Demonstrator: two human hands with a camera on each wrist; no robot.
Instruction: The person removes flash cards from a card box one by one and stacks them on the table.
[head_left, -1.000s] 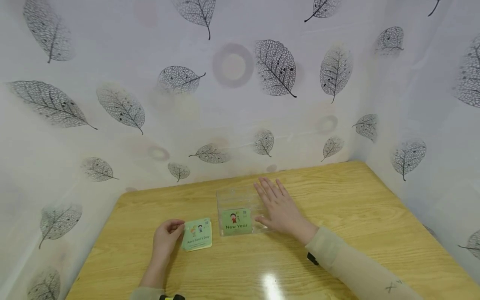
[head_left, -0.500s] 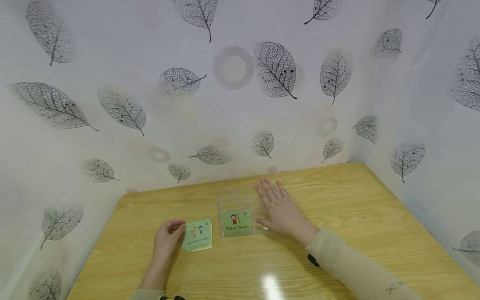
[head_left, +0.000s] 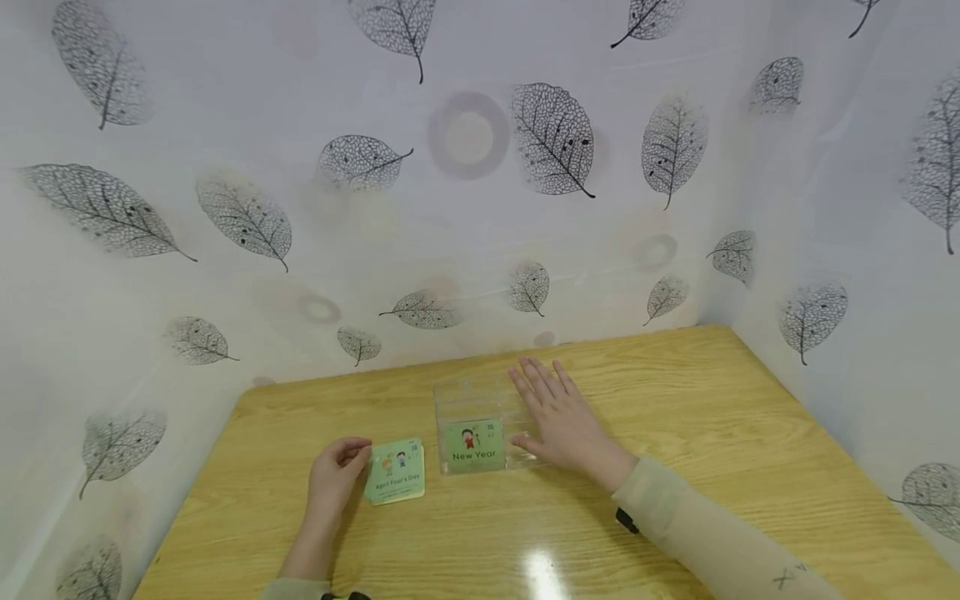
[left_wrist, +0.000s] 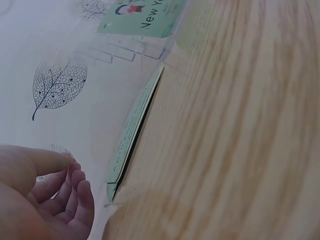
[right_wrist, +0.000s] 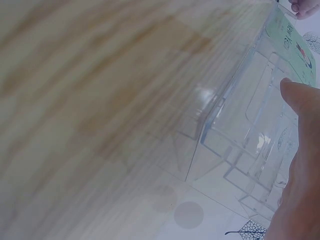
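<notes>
A small stack of green cards (head_left: 397,471), topped by one reading "April Fool's Day", lies left of the middle of the table. My left hand (head_left: 334,475) rests by the stack's upper left corner, fingers loosely curled; in the left wrist view a gap shows between its fingertips (left_wrist: 75,167) and the card stack (left_wrist: 134,132). To the right lies a clear plastic box (head_left: 468,408) with a green "New Year" card (head_left: 474,446) in its left part. My right hand (head_left: 561,421) lies with spread, straight fingers over the box's right side, hiding part of it.
The wooden table (head_left: 637,533) has a bright light reflection near its front. A white cloth with leaf prints (head_left: 551,137) hangs behind and along the sides. Dark bands (head_left: 626,518) sit at both wrists.
The view has shifted very slightly. Both hands, the cards and the box stay where they were.
</notes>
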